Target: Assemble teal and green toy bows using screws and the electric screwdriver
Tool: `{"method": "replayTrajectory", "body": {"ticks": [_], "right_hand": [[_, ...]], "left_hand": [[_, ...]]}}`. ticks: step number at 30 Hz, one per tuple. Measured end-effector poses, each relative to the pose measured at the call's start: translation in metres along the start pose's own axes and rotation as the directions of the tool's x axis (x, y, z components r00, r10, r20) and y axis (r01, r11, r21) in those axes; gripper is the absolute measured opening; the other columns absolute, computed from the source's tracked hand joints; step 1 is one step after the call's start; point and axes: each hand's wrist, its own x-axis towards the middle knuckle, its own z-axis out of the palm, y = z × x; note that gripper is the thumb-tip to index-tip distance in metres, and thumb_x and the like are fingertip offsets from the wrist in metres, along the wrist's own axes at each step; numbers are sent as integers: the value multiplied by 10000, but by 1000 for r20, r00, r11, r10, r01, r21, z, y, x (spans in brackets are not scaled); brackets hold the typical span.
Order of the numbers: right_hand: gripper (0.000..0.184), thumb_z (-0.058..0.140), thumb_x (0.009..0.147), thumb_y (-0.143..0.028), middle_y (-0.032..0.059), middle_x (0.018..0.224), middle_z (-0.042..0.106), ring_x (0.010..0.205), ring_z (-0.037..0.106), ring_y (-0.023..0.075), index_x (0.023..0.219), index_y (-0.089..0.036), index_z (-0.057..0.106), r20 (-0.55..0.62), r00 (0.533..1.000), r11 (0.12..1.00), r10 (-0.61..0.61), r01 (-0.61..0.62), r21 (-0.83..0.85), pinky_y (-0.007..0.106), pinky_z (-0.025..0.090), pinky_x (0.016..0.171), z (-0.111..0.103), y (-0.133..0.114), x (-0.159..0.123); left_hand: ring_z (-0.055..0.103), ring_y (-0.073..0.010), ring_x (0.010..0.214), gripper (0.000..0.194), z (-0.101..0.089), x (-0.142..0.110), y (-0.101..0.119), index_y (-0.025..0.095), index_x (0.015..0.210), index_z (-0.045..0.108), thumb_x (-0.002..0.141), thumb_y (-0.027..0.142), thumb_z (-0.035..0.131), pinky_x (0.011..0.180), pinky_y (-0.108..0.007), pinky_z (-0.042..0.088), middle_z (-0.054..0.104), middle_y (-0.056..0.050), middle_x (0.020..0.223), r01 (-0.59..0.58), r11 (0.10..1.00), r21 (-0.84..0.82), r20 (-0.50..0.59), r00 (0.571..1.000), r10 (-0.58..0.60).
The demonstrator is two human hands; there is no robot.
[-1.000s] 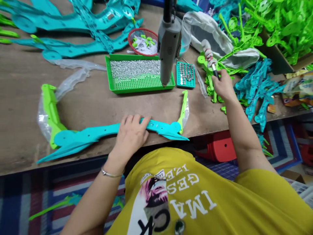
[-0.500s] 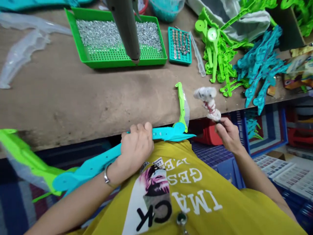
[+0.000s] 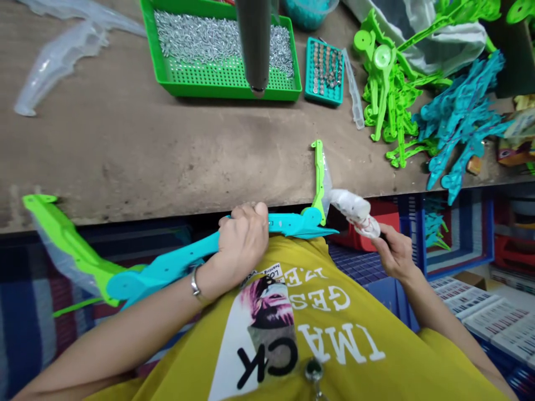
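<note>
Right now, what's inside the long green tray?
The long green tray holds many small silvery metal pieces. The grey tool hanging in front covers part of them, so what's behind it can't be seen.

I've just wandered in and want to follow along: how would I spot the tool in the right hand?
Follow the near edge of the table to the long teal piece across the person's front. Just beyond its right tip, the right hand holds the tool. Its bulky white wrapping, marked with red, sets it apart from the slim green piece beside it.
</note>
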Motion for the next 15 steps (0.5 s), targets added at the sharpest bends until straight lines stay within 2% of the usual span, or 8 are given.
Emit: {"method": "replayTrajectory", "body": {"ticks": [4,7,9,13,15], "right_hand": [[286,496,991,-407,110,988,793,813,759,247,1121,-231,680,84,996,999,36,-33,-40,353,588,716,3,3,11],[295,481,999,-411,81,929,780,713,722,205,1147,-231,662,-40,997,998,62,-62,-4,319,560,681,5,2,25],[295,482,999,-409,71,893,769,678,700,191,1139,-223,662,-74,995,997,71,-70,12,305,538,661,7,3,34],[276,523,988,-420,31,754,709,634,652,170,1060,-206,681,19,995,995,95,-95,19,285,493,636,10,7,50],[279,518,990,-433,-7,664,640,564,586,143,1031,-203,669,-56,989,988,136,-131,86,269,460,589,9,9,54]], "left_hand": [[597,-326,807,418,6,-2,-2,96,1110,632,957,145,247,630,-412,428,606,-190,845,-23,996,-86,-71,997,17],[600,-340,811,419,6,1,-2,89,1097,641,962,152,249,641,-423,423,612,-204,856,31,978,-208,-34,999,-39],[602,-331,778,401,2,5,0,96,1038,645,962,145,254,631,-410,409,611,-197,840,85,966,-244,24,996,-81],[612,-331,768,385,-10,9,1,107,1009,634,960,114,252,610,-385,384,619,-188,830,99,980,-172,93,992,-84],[617,-330,787,374,-17,10,2,111,1010,628,969,105,256,617,-384,387,628,-185,846,93,987,-131,95,992,-81]]}}
